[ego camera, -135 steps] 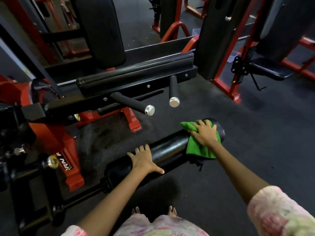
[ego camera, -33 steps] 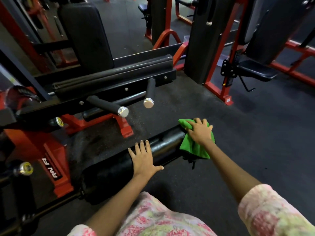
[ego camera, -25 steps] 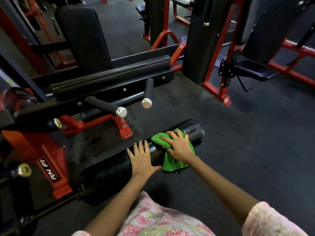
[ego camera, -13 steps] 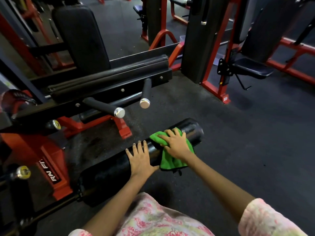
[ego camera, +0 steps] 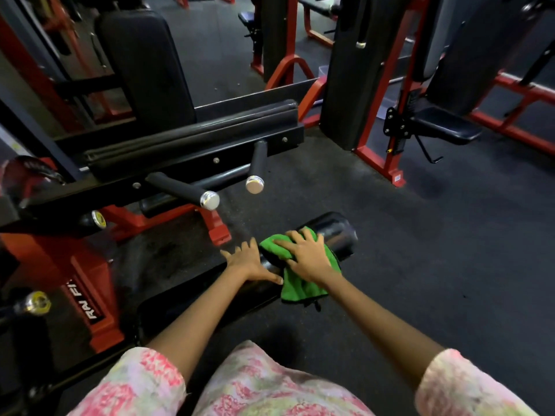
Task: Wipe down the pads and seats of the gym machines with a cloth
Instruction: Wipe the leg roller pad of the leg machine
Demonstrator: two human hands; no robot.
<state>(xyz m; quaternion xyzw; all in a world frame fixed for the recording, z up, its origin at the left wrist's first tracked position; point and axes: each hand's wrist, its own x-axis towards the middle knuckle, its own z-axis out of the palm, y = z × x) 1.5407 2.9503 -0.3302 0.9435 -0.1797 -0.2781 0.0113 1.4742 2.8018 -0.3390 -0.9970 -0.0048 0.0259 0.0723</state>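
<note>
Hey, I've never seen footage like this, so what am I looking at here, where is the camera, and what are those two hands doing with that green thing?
The camera is worn on a person's head and looks forward and down, so the two bare arms reaching out are their own. This is a gym with red-framed weight machines on a dark rubber floor. Low in front lies a long black cylindrical roller pad. The right hand presses a green microfibre cloth flat onto that pad, fingers spread rather than in a grip. The left hand rests open on the pad beside it. Further back are a black upright backrest pad and a small black padded seat.
</note>
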